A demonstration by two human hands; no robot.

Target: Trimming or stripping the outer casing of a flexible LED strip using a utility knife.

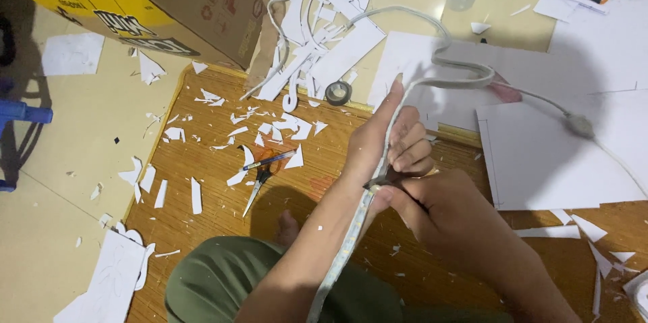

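Head view, two hands, left hand (395, 144), right hand (432, 205), one light strip (351, 228), two scissors (260, 178)

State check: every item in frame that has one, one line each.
left hand: closed around the light strip, index finger stretched along it
right hand: pinching the light strip just below the left hand
light strip: held up, far end snaking over the white sheets
scissors: on the mat, blades shut
tape roll: lying flat
cardboard box: tipped on its side

hands (405, 174) on pale light strip (432, 70)
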